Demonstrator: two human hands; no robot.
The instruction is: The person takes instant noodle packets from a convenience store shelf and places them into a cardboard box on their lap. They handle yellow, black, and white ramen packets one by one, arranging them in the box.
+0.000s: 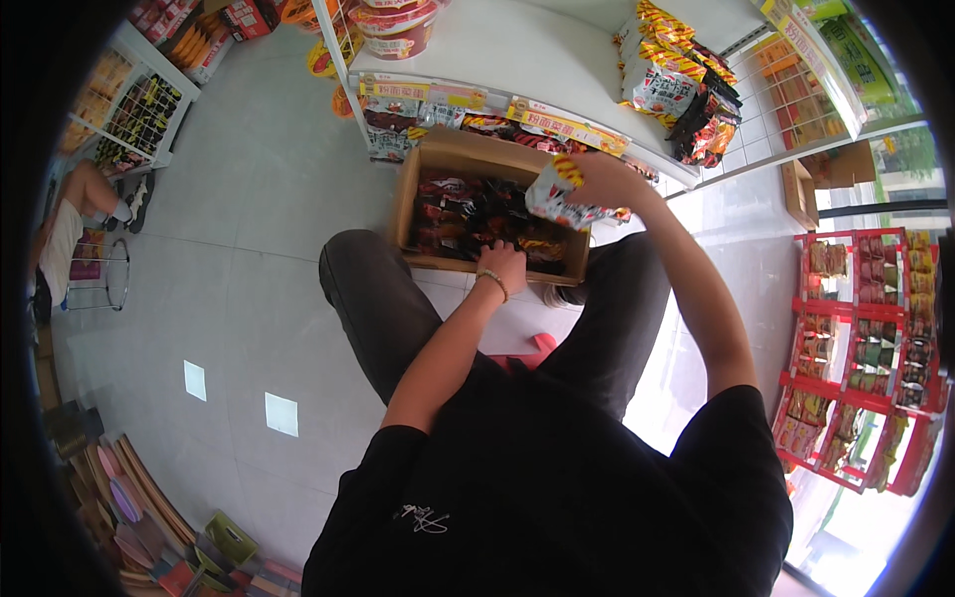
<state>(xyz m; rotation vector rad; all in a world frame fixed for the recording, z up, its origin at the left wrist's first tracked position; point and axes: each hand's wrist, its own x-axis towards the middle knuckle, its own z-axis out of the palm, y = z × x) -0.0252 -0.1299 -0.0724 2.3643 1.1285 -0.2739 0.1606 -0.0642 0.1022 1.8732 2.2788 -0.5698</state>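
Observation:
My right hand (608, 181) grips a white snack packet (556, 192) with a yellow-and-red striped edge, holding it above the right side of an open cardboard box (489, 151). Inside the box lie several dark packets (448, 213), mostly black and red, and one with a striped edge (542, 248). My left hand (503, 266), a beaded bracelet on its wrist, reaches over the box's near wall onto the packets. Its fingertips are partly hidden, so whether it grips one is unclear. The box sits on the floor between my knees, against the shelf front.
A white shelf (507, 52) ahead carries striped white packets (660, 82) and bowl tubs (394, 30). A red display rack (850, 306) stands at right. At left, a person's leg (97, 194) shows beside a metal-framed stool (112, 272). Household goods (142, 507) lie lower left.

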